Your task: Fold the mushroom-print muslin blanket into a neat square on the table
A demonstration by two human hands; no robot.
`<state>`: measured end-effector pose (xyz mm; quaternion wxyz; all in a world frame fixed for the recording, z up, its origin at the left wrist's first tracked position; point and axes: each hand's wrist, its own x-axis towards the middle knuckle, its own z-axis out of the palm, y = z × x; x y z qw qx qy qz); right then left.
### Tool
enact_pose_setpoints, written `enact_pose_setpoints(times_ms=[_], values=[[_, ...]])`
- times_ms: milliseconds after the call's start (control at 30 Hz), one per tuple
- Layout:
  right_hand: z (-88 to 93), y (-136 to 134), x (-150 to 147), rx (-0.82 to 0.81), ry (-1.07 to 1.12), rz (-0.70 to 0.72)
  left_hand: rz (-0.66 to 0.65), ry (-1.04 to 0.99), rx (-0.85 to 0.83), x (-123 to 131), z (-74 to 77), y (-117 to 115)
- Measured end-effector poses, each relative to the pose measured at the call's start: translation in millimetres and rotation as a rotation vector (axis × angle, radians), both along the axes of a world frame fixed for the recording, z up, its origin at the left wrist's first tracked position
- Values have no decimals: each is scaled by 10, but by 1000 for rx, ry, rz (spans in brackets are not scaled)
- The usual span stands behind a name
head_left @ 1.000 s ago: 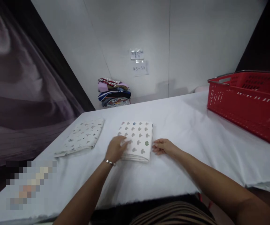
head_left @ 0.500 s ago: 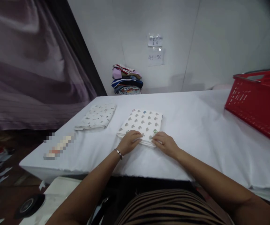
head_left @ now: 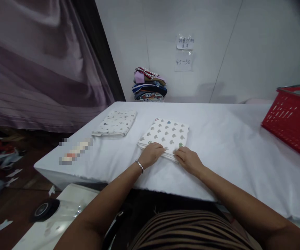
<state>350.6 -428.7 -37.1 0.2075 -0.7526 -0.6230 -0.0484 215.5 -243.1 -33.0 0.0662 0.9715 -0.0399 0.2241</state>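
Note:
A folded white cloth [head_left: 167, 133] printed with grey mushroom-like shapes and a few coloured ones lies flat on the white-covered table in front of me. My left hand [head_left: 151, 155] pinches its near edge, left of the middle, with the fingers bent and close together. At the near right corner, my right hand [head_left: 189, 159] grips the same edge between thumb and fingers. The fingertips of both hands partly cover the layers there. To the left, apart from both hands, lies another folded white cloth [head_left: 117, 123] with a small scattered print.
A red plastic basket [head_left: 290, 121] stands on the table [head_left: 225, 139] at the right. Behind the table's far edge rises a pile of folded fabrics [head_left: 150, 86]. A blurred-out item [head_left: 75, 151] lies at the left. Beneath the left front edge is a white surface [head_left: 69, 205].
The view has shifted, so everything on the table appears a little further right. Both hands stay at the near edge of the mushroom-print cloth, which looks much the same.

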Motion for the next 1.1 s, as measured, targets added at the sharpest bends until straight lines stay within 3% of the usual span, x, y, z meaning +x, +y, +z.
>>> enact_pose_setpoints(times_ms=[300,500,700,867,1100], values=[[72,53,-54,-101,-95,7,-56,38,-43,-14,12,95],[126,98,-75,-142,-137,-9,-32,50,128,-2,55,159],[119,76,-91,-151,-135,14,-33,-6,267,-68,-35,144],[174,165,-128,-176,-135,-2,-22,24,267,-63,-70,140],[145,271,-118,-209,-169,18,28,54,213,-75,46,262]])
